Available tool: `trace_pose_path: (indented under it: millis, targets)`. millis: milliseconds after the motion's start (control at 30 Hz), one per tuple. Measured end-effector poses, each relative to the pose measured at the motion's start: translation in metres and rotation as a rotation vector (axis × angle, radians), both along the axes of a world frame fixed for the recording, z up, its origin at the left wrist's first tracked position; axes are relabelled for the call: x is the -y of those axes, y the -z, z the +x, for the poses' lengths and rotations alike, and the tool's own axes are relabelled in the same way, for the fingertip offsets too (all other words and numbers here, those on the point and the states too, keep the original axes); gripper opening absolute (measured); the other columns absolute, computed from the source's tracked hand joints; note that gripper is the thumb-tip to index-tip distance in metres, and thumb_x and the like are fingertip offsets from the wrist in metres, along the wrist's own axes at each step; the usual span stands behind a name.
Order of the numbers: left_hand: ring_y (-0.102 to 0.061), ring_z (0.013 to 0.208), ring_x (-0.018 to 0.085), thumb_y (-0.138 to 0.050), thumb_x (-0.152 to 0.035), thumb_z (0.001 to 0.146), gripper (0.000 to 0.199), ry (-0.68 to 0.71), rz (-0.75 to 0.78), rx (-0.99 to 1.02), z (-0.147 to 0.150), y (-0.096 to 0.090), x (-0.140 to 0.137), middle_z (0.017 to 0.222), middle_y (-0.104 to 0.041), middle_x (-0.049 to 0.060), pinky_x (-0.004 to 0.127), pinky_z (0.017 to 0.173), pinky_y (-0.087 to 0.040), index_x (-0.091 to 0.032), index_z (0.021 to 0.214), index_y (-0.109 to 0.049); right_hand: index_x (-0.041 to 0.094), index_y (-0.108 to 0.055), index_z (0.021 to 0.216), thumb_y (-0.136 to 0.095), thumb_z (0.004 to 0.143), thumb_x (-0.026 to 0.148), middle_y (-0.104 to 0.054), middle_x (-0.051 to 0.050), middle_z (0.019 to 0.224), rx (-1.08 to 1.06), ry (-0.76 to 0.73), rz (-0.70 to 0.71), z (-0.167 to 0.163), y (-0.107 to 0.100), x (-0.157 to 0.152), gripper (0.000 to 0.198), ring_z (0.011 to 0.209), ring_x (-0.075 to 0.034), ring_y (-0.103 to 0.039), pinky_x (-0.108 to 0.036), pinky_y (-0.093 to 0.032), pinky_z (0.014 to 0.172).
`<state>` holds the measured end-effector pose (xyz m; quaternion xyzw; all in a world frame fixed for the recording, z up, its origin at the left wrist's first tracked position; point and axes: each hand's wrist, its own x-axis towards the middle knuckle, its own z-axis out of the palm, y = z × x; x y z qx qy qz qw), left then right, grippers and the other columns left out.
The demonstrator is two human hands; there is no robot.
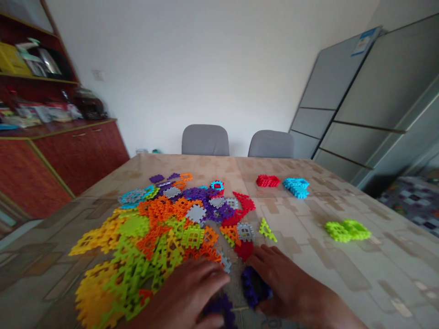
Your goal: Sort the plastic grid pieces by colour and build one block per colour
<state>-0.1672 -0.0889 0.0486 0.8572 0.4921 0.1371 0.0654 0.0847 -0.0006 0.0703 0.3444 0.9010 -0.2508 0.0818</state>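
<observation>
The half-curled right hand (284,285) grips a dark-purple toothed plastic frame (248,289); left of it, the half-open left hand (183,288) partly covers a dark-purple toothed plastic piece (225,309), hold unclear.

Nearest you, the frame (247,288) is dark purple. Your pile (159,209) mixes yellow, lime, orange, red, purple, blue and grey. On your right you have a red stack (268,181), a light blue stack (296,186) and a lime stack (347,230). Your table (370,274) is beige, patterned with brown rectangles. You face grey chairs (205,140) and a white wall (206,68). The cupboard (82,155) at your left is red-brown, trimmed gold.
</observation>
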Motion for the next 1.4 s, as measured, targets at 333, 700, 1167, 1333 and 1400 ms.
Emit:
trace_pose_path:
  millis: [333,700,1167,1333,1400]
  targets:
    - [-0.065,0.118,0.026,-0.072,-0.015,0.092,0.024,-0.183,0.016,0.0,-0.036,-0.01,-0.145,0.123,-0.071,0.008,0.044,0.105,-0.05,-0.018,0.116,-0.07,0.019,-0.055,0.148,-0.083,0.075,0.032,-0.051,-0.018,0.153,-0.03,0.078,-0.022,0.003,-0.026,-0.001,0.079,0.141,-0.04,-0.044,-0.054,-0.031,0.119]
    - [-0.063,0.114,0.029,-0.069,-0.042,0.096,0.036,-0.173,0.031,-0.123,-0.002,0.009,-0.174,0.125,-0.065,0.01,0.052,0.097,-0.052,-0.017,0.121,-0.065,0.027,-0.061,0.137,-0.081,0.075,0.033,-0.067,-0.009,0.137,-0.185,-0.052,0.139,0.009,-0.018,0.0,0.065,0.121,-0.034,-0.062,-0.043,-0.049,0.103]
    - [-0.052,0.136,0.026,-0.069,-0.009,0.08,0.06,0.097,-0.049,-0.054,-0.023,-0.008,-0.148,0.146,-0.059,0.007,0.037,0.116,-0.037,-0.022,0.137,-0.06,0.025,-0.056,0.144,-0.08,0.076,0.027,-0.06,-0.011,0.146,-0.182,-0.027,0.034,0.009,-0.025,-0.002,0.073,0.129,-0.032,-0.057,-0.044,-0.042,0.111]
    - [-0.055,0.134,0.022,-0.071,0.002,0.071,0.075,0.321,-0.121,-0.07,-0.031,-0.009,-0.16,0.144,-0.063,0.003,0.031,0.116,-0.037,-0.024,0.14,-0.059,0.023,-0.059,0.143,-0.083,0.071,0.024,-0.064,-0.013,0.14,-0.155,-0.001,0.032,0.01,-0.029,-0.003,0.076,0.126,-0.034,-0.059,-0.045,-0.045,0.108]
    - [-0.056,0.132,0.024,-0.073,0.001,0.073,0.07,0.344,-0.116,-0.068,-0.031,-0.01,-0.164,0.139,-0.066,0.004,0.033,0.116,-0.037,-0.025,0.137,-0.062,0.023,-0.058,0.143,-0.083,0.071,0.022,-0.063,-0.013,0.141,-0.145,0.01,0.02,0.01,-0.029,-0.004,0.077,0.126,-0.034,-0.059,-0.046,-0.045,0.108]
